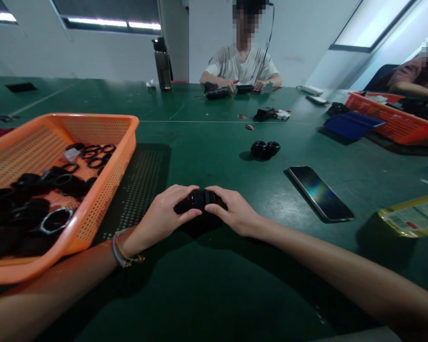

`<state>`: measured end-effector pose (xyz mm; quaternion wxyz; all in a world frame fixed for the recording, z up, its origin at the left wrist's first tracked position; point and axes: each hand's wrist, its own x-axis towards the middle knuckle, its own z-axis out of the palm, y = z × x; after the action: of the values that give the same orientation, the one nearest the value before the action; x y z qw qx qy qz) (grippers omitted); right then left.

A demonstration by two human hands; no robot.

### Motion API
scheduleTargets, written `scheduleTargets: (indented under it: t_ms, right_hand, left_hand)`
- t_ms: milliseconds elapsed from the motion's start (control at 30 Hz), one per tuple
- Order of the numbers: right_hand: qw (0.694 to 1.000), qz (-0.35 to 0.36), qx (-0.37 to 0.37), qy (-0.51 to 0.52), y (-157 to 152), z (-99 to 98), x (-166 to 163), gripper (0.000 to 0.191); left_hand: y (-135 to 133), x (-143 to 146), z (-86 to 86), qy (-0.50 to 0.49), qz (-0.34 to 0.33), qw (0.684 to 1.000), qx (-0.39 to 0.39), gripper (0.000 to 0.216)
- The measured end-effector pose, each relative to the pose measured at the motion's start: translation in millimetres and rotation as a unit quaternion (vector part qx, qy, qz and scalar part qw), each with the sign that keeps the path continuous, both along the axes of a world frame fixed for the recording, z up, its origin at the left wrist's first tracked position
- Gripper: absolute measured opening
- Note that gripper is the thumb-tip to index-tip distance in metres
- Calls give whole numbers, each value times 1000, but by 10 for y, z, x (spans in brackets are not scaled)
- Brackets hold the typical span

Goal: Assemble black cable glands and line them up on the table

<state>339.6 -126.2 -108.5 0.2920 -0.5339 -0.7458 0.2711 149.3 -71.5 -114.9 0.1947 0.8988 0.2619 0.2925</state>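
Note:
A short black cylindrical fitting (198, 199), shiny and ringed around its middle, lies between my two hands just above the green table. My left hand (166, 209) wraps its left end, thumb in front and fingers behind. Around the right end, my right hand (235, 211) closes with its thumb along the front. Both ends of the fitting are partly hidden by the fingers. Farther back on the table sit two similar black fittings (265, 149), side by side and touching.
Left of my hands stands an orange basket (109, 199) of black rings and fittings. To the right lie a phone (319, 194) and a yellow-edged package (413, 216). Across the table, a person (242, 66) sits behind a power drill (217, 92). A blue tray (353, 124) leans near another orange basket (395, 118).

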Motion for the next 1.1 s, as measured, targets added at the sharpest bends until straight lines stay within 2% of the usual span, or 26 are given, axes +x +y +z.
scheduleTargets:
  t_ms: [167, 267, 367, 533, 733, 800, 1100]
  right_hand:
    - [999, 11, -30, 40, 0, 7, 6, 24]
    - [998, 6, -34, 45, 11, 1, 1, 22]
    - [998, -5, -9, 55, 21, -34, 2, 26]
    - [995, 14, 95, 15, 43, -103, 42, 45]
    - [984, 25, 173, -43, 64, -119, 68, 34]
    - [981, 26, 187, -51, 58, -127, 66, 34]
    - [979, 42, 194, -47, 37, -143, 69, 37]
  left_hand:
    - [-12, -2, 0, -11, -5, 1000, 26, 37]
    - [-15, 3, 2, -18, -1, 1000, 12, 37]
    - [-6, 19, 4, -30, 13, 998, -52, 38]
    - [15, 47, 6, -76, 4, 982, -172, 44]
    - [20, 60, 17, -71, -22, 950, -305, 43]
    - [19, 64, 27, -58, -28, 943, -328, 43]
    - [32, 55, 44, 25, -31, 971, -238, 37]
